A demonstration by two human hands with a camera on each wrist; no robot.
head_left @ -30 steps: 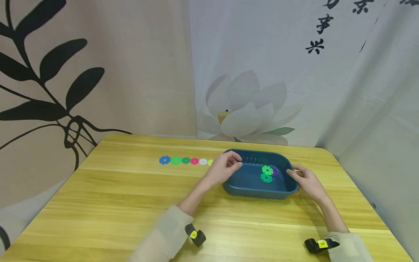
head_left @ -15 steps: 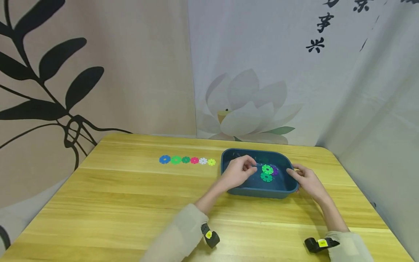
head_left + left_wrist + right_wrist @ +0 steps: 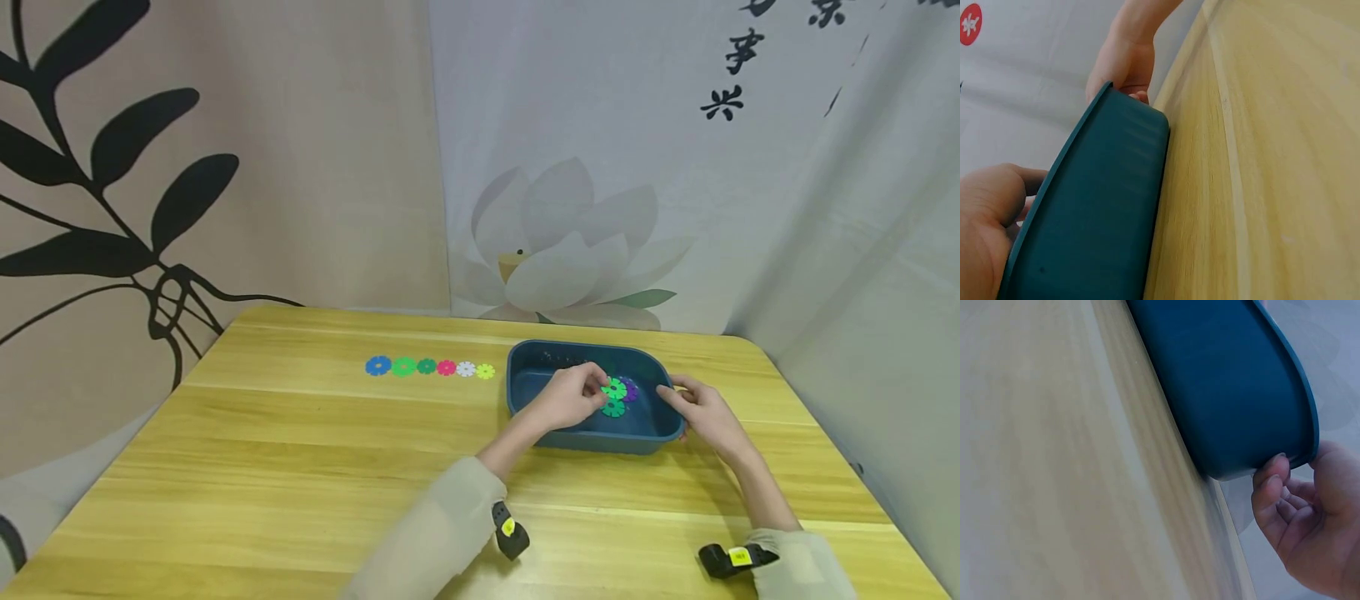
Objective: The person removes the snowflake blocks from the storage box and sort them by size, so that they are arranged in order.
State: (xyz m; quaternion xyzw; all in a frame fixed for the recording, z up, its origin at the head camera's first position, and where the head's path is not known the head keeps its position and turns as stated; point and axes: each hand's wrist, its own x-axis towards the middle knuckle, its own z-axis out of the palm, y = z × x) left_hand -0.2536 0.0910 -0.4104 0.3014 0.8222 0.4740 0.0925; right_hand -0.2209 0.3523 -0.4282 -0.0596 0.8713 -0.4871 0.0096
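Note:
In the head view, a dark blue plastic basin (image 3: 555,437) stands on the table. Two green slotted plastic discs (image 3: 614,409) and a purple disc (image 3: 632,389) lie inside it, toward the right. My left hand (image 3: 566,398) reaches over the basin's front side, its bent fingertips at the left edge of the upper, light green disc; whether they pinch it is hidden. My right hand (image 3: 705,414) grips the basin's right end, thumb over the rim. In the right wrist view, curled fingers (image 3: 1269,494) of that hand lie against the basin's outer wall below the rim.
Left of the basin, a straight row of slotted discs lies flat: blue (image 3: 378,366), light green (image 3: 403,367), dark green (image 3: 427,367), pink (image 3: 446,367), white (image 3: 466,369) and yellow (image 3: 486,372). A printed curtain (image 3: 360,167) hangs behind the wooden table (image 3: 262,467).
My left hand has moved right, from the basin's left rim to the green discs inside, uncovering the yellow disc. The green discs have shifted slightly right. My right hand keeps its grip on the basin.

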